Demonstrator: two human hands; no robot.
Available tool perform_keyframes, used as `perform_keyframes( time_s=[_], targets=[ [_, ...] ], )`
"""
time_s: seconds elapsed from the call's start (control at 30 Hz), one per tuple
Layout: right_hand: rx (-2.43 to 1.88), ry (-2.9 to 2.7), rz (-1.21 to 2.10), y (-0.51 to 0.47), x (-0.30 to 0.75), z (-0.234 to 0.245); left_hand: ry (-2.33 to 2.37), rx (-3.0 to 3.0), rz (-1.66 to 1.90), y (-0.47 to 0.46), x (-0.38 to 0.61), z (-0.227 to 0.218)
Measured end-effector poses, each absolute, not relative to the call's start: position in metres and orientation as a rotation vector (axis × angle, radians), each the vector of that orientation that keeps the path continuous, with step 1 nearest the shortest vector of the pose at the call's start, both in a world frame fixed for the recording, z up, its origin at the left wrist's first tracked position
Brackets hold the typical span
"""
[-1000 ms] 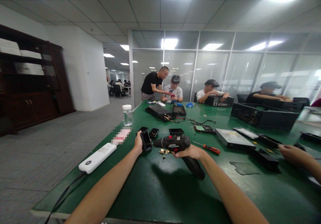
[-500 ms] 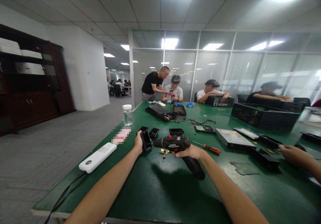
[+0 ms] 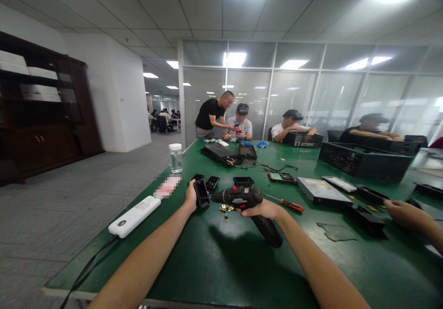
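My left hand (image 3: pixel 190 197) is closed round a small black rectangular part (image 3: pixel 201 193), held upright just above the green table (image 3: pixel 221 263). My right hand (image 3: pixel 263 209) grips a black and red cordless drill (image 3: pixel 242 197), its nose pointing left at the black part and its handle (image 3: pixel 268 230) slanting down to the table. Small brass-coloured bits (image 3: pixel 225 209) lie under the drill's nose. Two similar black parts (image 3: pixel 212 182) lie just beyond my left hand.
A white power bank (image 3: pixel 134 216) with a cable lies at the left edge. A clear bottle (image 3: pixel 175 158), a red-handled screwdriver (image 3: pixel 289 203), an optical drive (image 3: pixel 322 192) and opened computer cases (image 3: pixel 363 161) stand farther off. Another person's hand (image 3: pixel 404 212) rests at right. Several people sit at the far end.
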State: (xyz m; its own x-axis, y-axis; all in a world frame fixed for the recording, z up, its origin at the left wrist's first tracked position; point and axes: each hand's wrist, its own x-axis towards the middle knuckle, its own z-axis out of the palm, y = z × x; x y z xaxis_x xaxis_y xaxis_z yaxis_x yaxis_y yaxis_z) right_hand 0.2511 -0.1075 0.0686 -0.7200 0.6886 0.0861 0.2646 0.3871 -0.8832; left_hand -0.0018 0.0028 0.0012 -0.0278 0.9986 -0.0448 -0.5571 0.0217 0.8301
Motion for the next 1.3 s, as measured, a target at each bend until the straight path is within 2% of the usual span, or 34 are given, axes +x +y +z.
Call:
perform_keyframes(
  time_s=[1.3],
  targets=[
    [-0.886,-2.173,1.257,-0.123,0.246,0.082,0.805,0.7,1.428,-0.002,-0.001,0.007]
  ],
)
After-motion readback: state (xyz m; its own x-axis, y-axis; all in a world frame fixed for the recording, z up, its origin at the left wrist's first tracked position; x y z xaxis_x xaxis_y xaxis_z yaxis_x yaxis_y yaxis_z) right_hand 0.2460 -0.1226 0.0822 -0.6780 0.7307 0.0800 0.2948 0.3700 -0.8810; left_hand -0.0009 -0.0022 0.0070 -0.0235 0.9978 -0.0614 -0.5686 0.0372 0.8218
